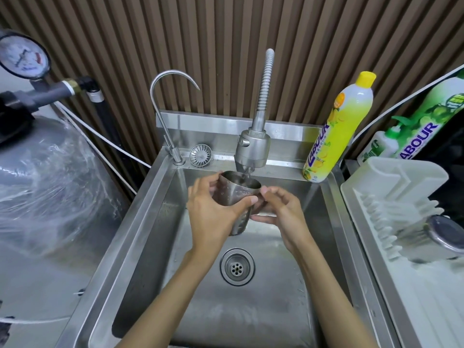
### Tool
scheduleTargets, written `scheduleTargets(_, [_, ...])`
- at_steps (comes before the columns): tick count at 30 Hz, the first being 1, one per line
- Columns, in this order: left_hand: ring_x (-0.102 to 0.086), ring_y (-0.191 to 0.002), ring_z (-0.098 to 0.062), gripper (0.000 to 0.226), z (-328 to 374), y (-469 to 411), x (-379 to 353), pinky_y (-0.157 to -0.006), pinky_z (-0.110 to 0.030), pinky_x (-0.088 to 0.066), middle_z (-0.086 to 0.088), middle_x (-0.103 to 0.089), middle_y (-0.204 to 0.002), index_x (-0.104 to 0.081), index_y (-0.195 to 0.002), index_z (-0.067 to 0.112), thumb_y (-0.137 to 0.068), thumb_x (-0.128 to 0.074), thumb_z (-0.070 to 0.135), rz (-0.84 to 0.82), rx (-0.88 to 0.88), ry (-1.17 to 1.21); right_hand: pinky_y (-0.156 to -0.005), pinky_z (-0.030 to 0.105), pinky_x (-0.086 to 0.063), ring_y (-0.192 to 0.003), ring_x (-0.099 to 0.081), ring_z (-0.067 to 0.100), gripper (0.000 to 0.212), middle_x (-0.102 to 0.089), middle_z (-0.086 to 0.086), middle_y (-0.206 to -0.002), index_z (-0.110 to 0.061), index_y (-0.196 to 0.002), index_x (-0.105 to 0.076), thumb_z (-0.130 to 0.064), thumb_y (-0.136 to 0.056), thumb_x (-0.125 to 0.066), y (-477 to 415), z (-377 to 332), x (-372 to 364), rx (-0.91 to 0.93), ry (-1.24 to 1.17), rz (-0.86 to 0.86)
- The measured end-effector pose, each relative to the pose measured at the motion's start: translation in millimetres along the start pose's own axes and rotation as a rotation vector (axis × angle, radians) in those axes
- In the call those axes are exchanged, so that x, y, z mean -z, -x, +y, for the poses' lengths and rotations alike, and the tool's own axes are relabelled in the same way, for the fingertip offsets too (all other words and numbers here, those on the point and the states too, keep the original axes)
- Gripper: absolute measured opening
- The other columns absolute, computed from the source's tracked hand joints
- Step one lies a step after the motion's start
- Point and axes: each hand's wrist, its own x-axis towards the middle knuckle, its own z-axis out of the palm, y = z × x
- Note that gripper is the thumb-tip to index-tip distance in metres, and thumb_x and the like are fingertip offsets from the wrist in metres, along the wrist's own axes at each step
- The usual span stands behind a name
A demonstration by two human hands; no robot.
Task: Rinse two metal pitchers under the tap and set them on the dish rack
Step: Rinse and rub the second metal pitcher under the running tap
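Note:
A metal pitcher (237,195) is held over the steel sink (150,222), its mouth tilted up under the tap's spray head (253,148). A thin stream of water falls into it. My left hand (213,212) wraps round the pitcher's body from the left, thumb across its front. My right hand (281,209) grips its right side, where the handle is hidden by the fingers. A second metal pitcher (444,232) lies on the white dish rack (391,197) at the right.
A slim gooseneck tap (170,96) stands at the sink's back left, beside a loose strainer (200,154). A yellow soap bottle (339,131) stands on the back right rim, green bottles (391,144) behind the rack. A wrapped tank (45,184) fills the left. The drain (237,267) lies below my hands.

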Motion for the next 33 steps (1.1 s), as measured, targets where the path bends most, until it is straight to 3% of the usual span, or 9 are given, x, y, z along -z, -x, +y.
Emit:
scheduleTargets(5, [-0.063, -0.084, -0.002, 0.058, -5.6, 9.2, -8.0, -0.072, -0.007, -0.049, 0.008, -0.066, -0.092, -0.059, -0.095, 0.025, -0.047, -0.090, 0.033, -0.113, 0.212, 0.186, -0.055, 0.033, -0.058, -0.069, -0.069, 0.018, 0.015, -0.070, 0.006, -0.076, -0.014, -0.075, -0.058, -0.021, -0.085, -0.066, 6.6, -17.4, 15.6, 0.059, 0.244, 0.127])
scheduleTargets(7, [-0.064, -0.086, -0.003, 0.058, -7.0, 10.9, -13.6, -0.075, -0.010, -0.050, 0.006, -0.068, -0.095, -0.059, -0.094, 0.027, -0.046, -0.092, 0.028, -0.189, 0.313, 0.358, -0.055, 0.036, -0.059, -0.068, -0.070, 0.020, 0.018, -0.070, 0.004, -0.073, -0.018, -0.070, -0.056, -0.025, -0.082, -0.069, 7.5, -25.8, 22.2, 0.128, 0.382, 0.178])
scheduleTargets(11, [-0.062, -0.096, -0.005, 0.055, -6.1, 16.0, -26.2, -0.082, -0.011, -0.050, 0.001, -0.066, -0.107, -0.058, -0.112, 0.012, -0.063, -0.081, 0.000, -0.243, 0.360, 0.628, -0.072, 0.044, -0.057, -0.076, -0.070, 0.019, 0.021, -0.071, -0.002, -0.075, -0.027, -0.067, -0.054, -0.040, -0.074, -0.069, 9.9, -40.4, 27.4, 0.288, 0.594, 0.210])
scheduleTargets(14, [-0.061, -0.105, -0.007, 0.058, -2.9, 10.7, -32.1, -0.088, -0.012, -0.048, 0.002, -0.065, -0.111, -0.054, -0.116, 0.011, -0.067, -0.072, -0.013, -0.283, 0.274, 0.697, -0.081, 0.031, -0.053, -0.086, -0.068, 0.012, 0.021, -0.072, -0.002, -0.088, -0.026, -0.070, -0.052, -0.020, -0.081, -0.069, 11.0, -42.2, 22.8, 0.378, 0.514, 0.203])
scheduleTargets(18, [-0.056, -0.113, 0.002, 0.075, -2.1, -6.5, -31.3, -0.101, -0.016, -0.041, 0.015, -0.060, -0.118, -0.048, -0.115, 0.035, -0.066, -0.071, -0.017, -0.265, 0.140, 0.643, -0.085, 0.019, -0.048, -0.091, -0.065, 0.004, 0.020, -0.069, -0.002, -0.098, -0.024, -0.075, -0.051, -0.012, -0.088, -0.060, 4.2, -30.4, 12.2, 0.338, 0.285, 0.152])
scheduleTargets(23, [-0.047, -0.112, 0.014, 0.082, -1.6, -12.9, -14.0, -0.098, -0.008, -0.036, 0.019, -0.050, -0.120, -0.045, -0.126, 0.034, -0.061, -0.081, -0.001, -0.148, -0.094, 0.238, -0.100, 0.039, -0.046, -0.095, -0.060, 0.021, 0.015, -0.066, 0.001, -0.087, -0.011, -0.080, -0.049, -0.007, -0.094, -0.049, -14.3, -0.3, -1.2, 0.127, -0.081, -0.023])
scheduleTargets(26, [-0.047, -0.110, -0.002, 0.080, 0.5, -11.5, -7.7, -0.091, 0.002, -0.029, 0.010, -0.047, -0.113, -0.051, -0.130, 0.021, -0.059, -0.085, 0.010, -0.087, -0.163, -0.002, -0.095, 0.038, -0.051, -0.090, -0.063, 0.027, 0.011, -0.064, 0.010, -0.085, -0.005, -0.085, -0.049, -0.007, -0.095, -0.045, -11.4, 8.7, -6.4, 0.019, -0.188, -0.098])
scheduleTargets(30, [-0.047, -0.101, -0.014, 0.080, 1.2, -10.3, -4.7, -0.082, -0.006, -0.027, 0.005, -0.047, -0.100, -0.056, -0.127, 0.020, -0.056, -0.085, 0.041, -0.058, -0.092, -0.186, -0.072, 0.029, -0.059, -0.073, -0.068, 0.020, 0.014, -0.069, 0.005, -0.073, -0.009, -0.084, -0.057, -0.017, -0.094, -0.051, -5.9, 5.2, -3.1, -0.003, 0.021, -0.013])
scheduleTargets(33, [-0.060, -0.087, -0.013, 0.068, -2.5, -8.0, -8.1, -0.080, -0.016, -0.042, 0.001, -0.056, -0.090, -0.066, -0.108, 0.023, -0.053, -0.077, 0.061, -0.109, 0.003, -0.168, -0.059, 0.030, -0.059, -0.064, -0.069, 0.018, 0.015, -0.071, 0.006, -0.071, -0.010, -0.081, -0.060, -0.021, -0.091, -0.057, -2.5, -8.8, 6.4, 0.033, 0.207, 0.083])
